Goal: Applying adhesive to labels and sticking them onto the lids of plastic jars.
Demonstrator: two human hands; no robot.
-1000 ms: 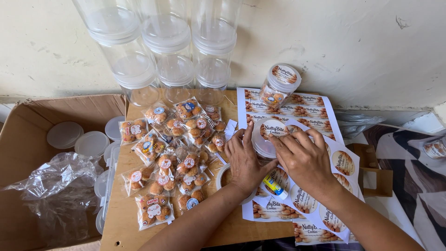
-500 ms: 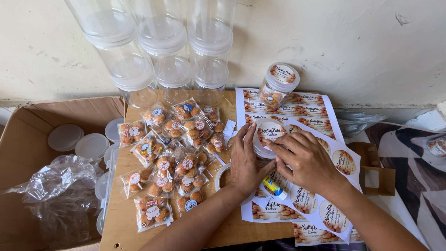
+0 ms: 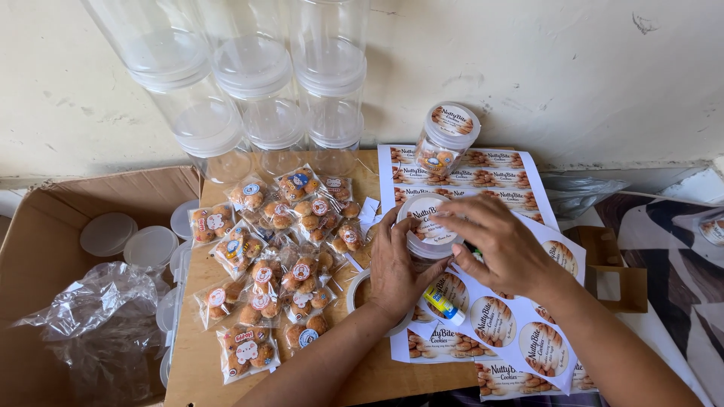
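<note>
- Here, both hands are meeting over a lidded jar (image 3: 424, 226) that is standing on the sticker sheets (image 3: 494, 320) near the middle of the wooden worktop (image 3: 377, 377).
- The left hand (image 3: 394, 265) is wrapping round the jar's near left side, its grip closed on the wall, thumb up along the lid's edge.
- The right hand (image 3: 504, 245) is lying across the lid from the right, fingertips (image 3: 445, 217) pressing down on the round label; its grip is flat and half-curled rather than clenched.
- A small glue stick (image 3: 443, 305) with a blue cap is lying on the sheets just below the left hand.
- A finished jar (image 3: 445, 140), filled and labelled, is standing behind, on the far end of the sheets.
- Cookie packets (image 3: 275, 264) are lying spread over the worktop left of the hands, some overlapping.
- Stacks of empty jars (image 3: 253, 83) are rising against the wall at the back.
- A cardboard box (image 3: 45, 226) is sitting at the left, holding loose lids (image 3: 128, 241) and a crumpled plastic bag (image 3: 94, 324).
</note>
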